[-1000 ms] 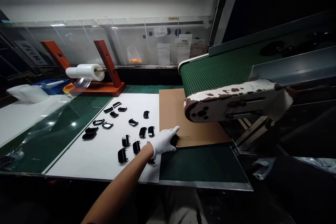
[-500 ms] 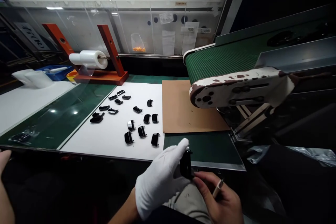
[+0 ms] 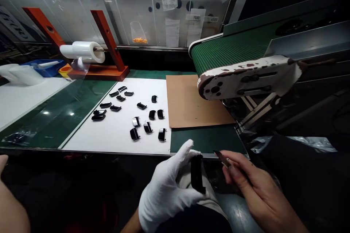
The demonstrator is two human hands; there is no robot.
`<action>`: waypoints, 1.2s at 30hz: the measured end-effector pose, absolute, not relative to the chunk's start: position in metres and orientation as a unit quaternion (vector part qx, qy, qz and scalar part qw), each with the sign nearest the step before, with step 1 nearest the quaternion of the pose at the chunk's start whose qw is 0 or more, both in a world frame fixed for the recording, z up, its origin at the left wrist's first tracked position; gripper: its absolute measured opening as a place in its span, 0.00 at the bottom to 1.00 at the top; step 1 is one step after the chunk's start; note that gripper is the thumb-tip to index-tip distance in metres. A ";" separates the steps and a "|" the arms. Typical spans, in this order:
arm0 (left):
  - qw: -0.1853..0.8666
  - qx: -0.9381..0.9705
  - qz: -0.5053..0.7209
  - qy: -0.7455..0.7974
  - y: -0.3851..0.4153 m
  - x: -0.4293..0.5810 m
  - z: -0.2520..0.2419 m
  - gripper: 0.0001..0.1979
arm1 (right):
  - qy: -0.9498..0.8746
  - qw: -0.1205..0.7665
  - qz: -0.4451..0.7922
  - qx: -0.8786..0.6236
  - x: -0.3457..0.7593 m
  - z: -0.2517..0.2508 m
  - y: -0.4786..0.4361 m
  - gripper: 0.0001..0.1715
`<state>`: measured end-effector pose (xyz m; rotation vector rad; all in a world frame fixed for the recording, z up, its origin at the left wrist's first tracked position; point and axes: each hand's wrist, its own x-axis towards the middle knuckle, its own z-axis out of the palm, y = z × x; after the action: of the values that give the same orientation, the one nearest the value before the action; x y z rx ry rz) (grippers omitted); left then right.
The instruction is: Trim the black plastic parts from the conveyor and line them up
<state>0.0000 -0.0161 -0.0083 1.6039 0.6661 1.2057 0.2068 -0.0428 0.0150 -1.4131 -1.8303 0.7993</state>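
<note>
My left hand [image 3: 169, 185], in a white glove, grips a glossy black plastic part [image 3: 197, 174] upright between thumb and fingers. Bare, my right hand [image 3: 246, 176] is closed on a small knife [image 3: 222, 158] with a thin dark blade, pointing up and left. A gap separates the blade from the held part. Similar black parts lie scattered over the white sheet [image 3: 115, 134] beyond my hands; one glossy part [image 3: 162, 134] is near the sheet's front right corner. The knife's handle is mostly hidden by my fingers.
A brown cardboard sheet [image 3: 191, 105] lies right of the white sheet, under the end of a green conveyor belt [image 3: 218, 54]. At the back left, an orange stand [image 3: 109, 43] carries a clear film roll [image 3: 84, 51]. Another person's arm [image 3: 11, 200] shows at the left edge.
My right hand has drawn away to the right from the black part, bringing the knife's blade into sight. My left hand still holds the part, now turned somewhat. The view has tilted down slightly.
</note>
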 end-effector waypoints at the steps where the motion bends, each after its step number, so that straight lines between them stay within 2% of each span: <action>1: 0.500 0.653 0.504 0.265 -0.017 0.001 -0.007 0.46 | -0.715 0.338 0.284 -0.541 0.205 0.021 -0.041 0.15; 5: 0.524 0.626 0.515 0.261 -0.022 0.003 -0.006 0.47 | -0.777 0.295 0.251 -0.496 0.200 0.041 -0.037 0.13; 9: 0.543 0.610 0.509 0.272 -0.028 0.003 -0.008 0.47 | -0.817 0.240 0.217 -0.477 0.196 0.049 -0.039 0.17; 14: 0.534 0.615 0.506 0.282 -0.032 0.001 -0.008 0.50 | -0.860 0.158 0.099 -0.474 0.184 0.046 -0.041 0.36; 18: 0.544 0.609 0.507 0.275 -0.033 0.000 -0.005 0.52 | -0.863 0.157 0.051 -0.478 0.180 0.044 -0.040 0.37; 29: 0.538 0.629 0.489 0.276 -0.033 -0.005 -0.009 0.47 | -0.851 0.134 0.077 -0.501 0.177 0.034 -0.041 0.42; 36: 0.540 0.616 0.497 0.286 -0.033 -0.005 -0.013 0.46 | -0.854 0.160 -0.008 -0.494 0.174 0.024 -0.041 0.46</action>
<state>-0.0045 -0.0330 -0.0128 1.4648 0.6811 1.1821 0.1737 -0.0409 0.0239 -1.4122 -2.4408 -0.0238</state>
